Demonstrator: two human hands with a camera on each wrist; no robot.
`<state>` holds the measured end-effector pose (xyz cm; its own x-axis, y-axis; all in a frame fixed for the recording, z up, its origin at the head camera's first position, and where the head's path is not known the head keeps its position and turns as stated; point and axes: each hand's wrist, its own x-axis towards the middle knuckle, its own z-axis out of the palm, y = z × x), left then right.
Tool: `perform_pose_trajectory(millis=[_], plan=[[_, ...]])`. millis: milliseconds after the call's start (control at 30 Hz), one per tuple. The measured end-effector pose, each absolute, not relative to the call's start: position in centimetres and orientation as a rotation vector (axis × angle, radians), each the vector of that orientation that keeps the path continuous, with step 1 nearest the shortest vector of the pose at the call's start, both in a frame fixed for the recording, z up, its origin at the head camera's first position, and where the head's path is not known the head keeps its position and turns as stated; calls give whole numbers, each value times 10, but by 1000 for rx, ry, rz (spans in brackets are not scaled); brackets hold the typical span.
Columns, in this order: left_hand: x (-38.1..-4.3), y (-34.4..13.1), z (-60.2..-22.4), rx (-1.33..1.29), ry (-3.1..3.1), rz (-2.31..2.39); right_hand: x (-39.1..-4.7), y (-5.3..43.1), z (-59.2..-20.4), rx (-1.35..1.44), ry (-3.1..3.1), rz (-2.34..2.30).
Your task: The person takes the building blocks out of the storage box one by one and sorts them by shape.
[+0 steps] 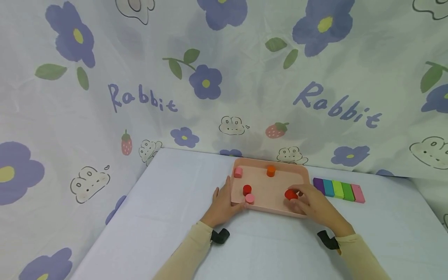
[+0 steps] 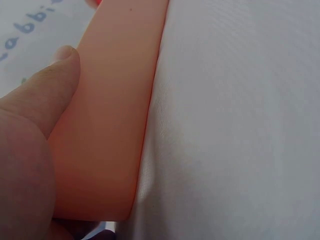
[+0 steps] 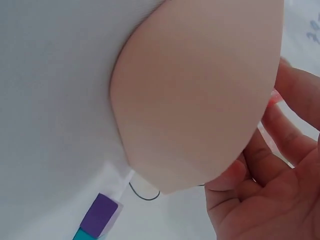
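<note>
In the head view a shallow peach tray [image 1: 267, 186] sits on the white table. My left hand [image 1: 221, 206] holds its near left corner, thumb [image 2: 62, 75] against the front wall and fingers along the left side. Over the tray's right part, my right hand [image 1: 309, 200] pinches a red round block [image 1: 291, 194] between thumb and fingers. Inside the tray stand an orange cylinder [image 1: 271, 171], a red cylinder [image 1: 247, 189], a pink cylinder [image 1: 249, 198] and another pink cylinder [image 1: 238, 172]. The tray wall [image 3: 195, 100] hides the right fingertips in the right wrist view.
Right of the tray lies a row of flat coloured blocks [image 1: 338, 189]: purple, blue, yellow-green, green and pink. Behind the table hangs a printed curtain [image 1: 245, 105] with flowers and rabbits. White cloth [image 1: 168, 194] covers the table.
</note>
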<state>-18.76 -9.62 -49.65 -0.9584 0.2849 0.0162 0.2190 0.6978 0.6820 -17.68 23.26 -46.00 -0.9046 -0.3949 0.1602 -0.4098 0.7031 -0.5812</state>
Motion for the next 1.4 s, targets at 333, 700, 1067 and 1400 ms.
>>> perform_pose_trajectory(millis=[333, 700, 1067, 1400], plan=[[-187, -96, -494, 416, 2809, 1122, -171, 239, -463, 596, -2835, 1017], [-187, -95, -495, 406, 2805, 1117, -167, 249, -463, 551, -2746, 872], [-186, -96, -493, 436, 2797, 1146, -166, 263, -460, 415, -2767, 947], [-186, -96, -494, 435, 2803, 1136, -164, 274, -461, 360, -2725, 873]])
